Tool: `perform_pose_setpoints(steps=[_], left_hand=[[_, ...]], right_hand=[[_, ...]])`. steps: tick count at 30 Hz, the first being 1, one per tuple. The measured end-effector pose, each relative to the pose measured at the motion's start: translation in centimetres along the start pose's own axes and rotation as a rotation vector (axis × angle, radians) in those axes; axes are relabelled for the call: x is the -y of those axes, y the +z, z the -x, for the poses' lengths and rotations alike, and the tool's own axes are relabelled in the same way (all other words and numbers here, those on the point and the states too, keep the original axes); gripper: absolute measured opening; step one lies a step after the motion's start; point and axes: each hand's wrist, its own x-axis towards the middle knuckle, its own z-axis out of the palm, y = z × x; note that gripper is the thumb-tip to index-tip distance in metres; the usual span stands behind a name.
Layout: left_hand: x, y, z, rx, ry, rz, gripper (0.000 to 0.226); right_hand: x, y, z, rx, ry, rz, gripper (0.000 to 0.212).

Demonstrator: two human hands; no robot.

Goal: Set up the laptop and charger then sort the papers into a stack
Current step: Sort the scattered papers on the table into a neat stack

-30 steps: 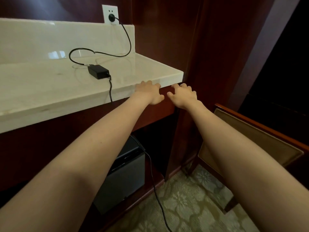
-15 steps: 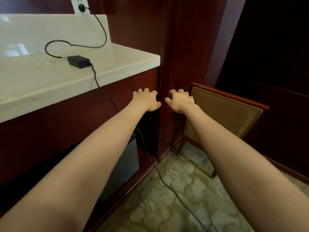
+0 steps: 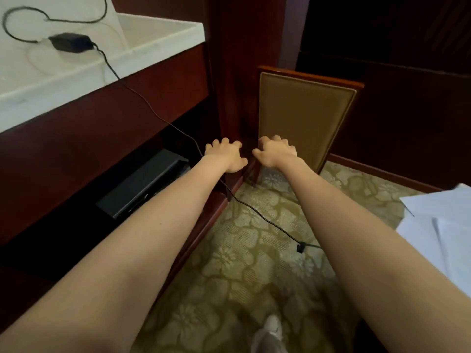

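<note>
A black charger brick lies on the white marble counter at the upper left. Its thin black cable drops off the counter's edge and trails across the carpet to a small plug end. White papers lie at the right edge, partly hidden behind my right forearm. My left hand and my right hand are stretched out side by side in the air, fingers spread and loosely curled, holding nothing. No laptop is in view.
A wooden chair with a tan padded back stands against the dark wood wall ahead. A black box sits in the recess under the counter. Patterned carpet covers the floor, and a shoe shows at the bottom.
The view has swung down and right: counter and charger slid to the upper left, while the floor, cable end, papers and shoe came into sight. Both hands stay stretched out, holding nothing.
</note>
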Motion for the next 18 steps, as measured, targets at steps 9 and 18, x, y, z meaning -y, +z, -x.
perform_pose_setpoints(steps=[9, 18], left_hand=[[-7.0, 3.6, 2.4, 0.068, 0.089, 0.041, 0.057], [-16.6, 6.9, 5.1, 0.135, 0.081, 0.082, 0.057]], right_hand=[[-7.2, 1.7, 5.5, 0.034, 0.143, -0.019, 0.052], [-16.6, 2.6, 11.2, 0.106, 0.194, 0.009, 0.054]])
